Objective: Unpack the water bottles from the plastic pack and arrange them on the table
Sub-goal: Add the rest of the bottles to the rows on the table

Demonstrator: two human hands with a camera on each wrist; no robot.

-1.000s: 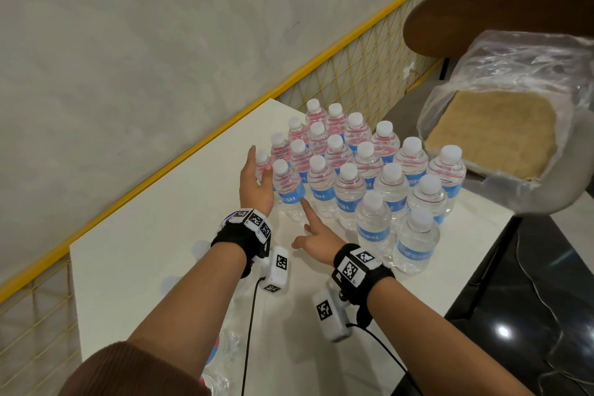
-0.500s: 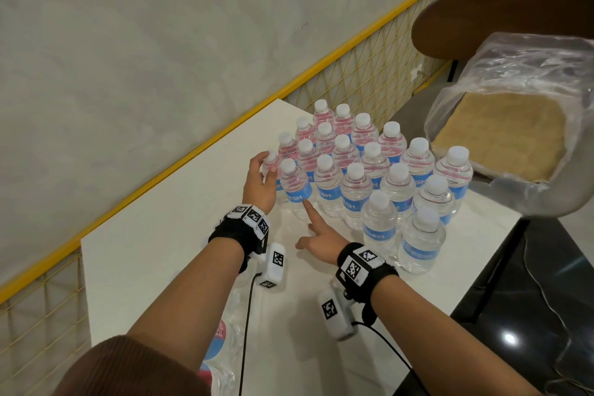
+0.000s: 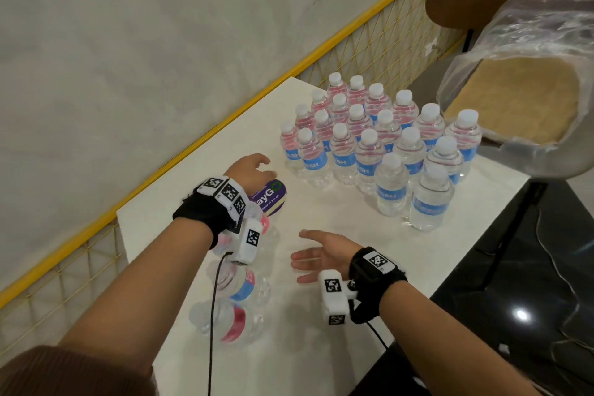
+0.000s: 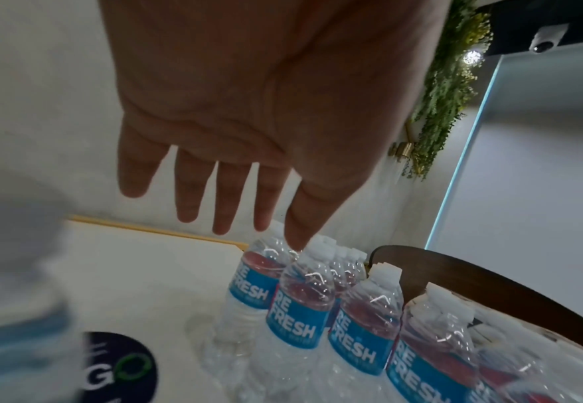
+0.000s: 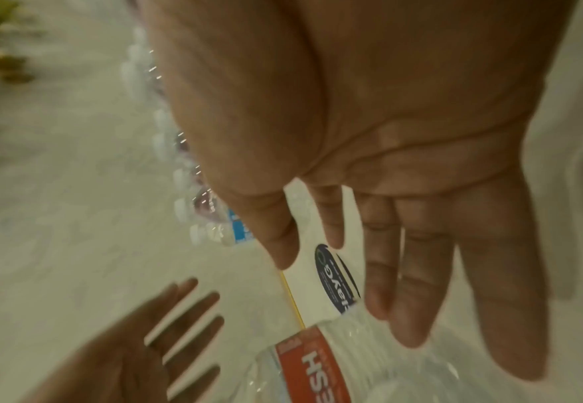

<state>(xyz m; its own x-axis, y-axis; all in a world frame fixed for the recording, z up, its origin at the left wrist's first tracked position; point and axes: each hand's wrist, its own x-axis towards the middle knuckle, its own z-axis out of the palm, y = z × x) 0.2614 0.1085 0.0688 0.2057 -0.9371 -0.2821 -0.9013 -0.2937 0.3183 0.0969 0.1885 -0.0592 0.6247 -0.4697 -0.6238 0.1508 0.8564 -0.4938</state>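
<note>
Several upright water bottles (image 3: 379,145) with blue labels and white caps stand packed together at the far right of the white table (image 3: 321,357); the left wrist view shows the same bottles (image 4: 304,313) from close by. More bottles (image 3: 239,288) lie on their sides by my left forearm, one with a red label (image 5: 317,362). My left hand (image 3: 260,164) hovers left of the upright bottles, fingers loose, holding nothing. My right hand (image 3: 308,251) is over the table's middle, palm turned left, fingers straight and empty.
A round purple sticker (image 3: 270,196) lies on the table under my left hand. A chair at the right holds a clear plastic bag with a beige pad (image 3: 520,100). A yellow mesh rail (image 3: 369,42) runs along the wall. Dark floor (image 3: 530,283) lies past the right edge.
Both hands have drawn back from the upright bottles toward me. My left hand has let go of the front-left bottle. The lying bottles have come into view.
</note>
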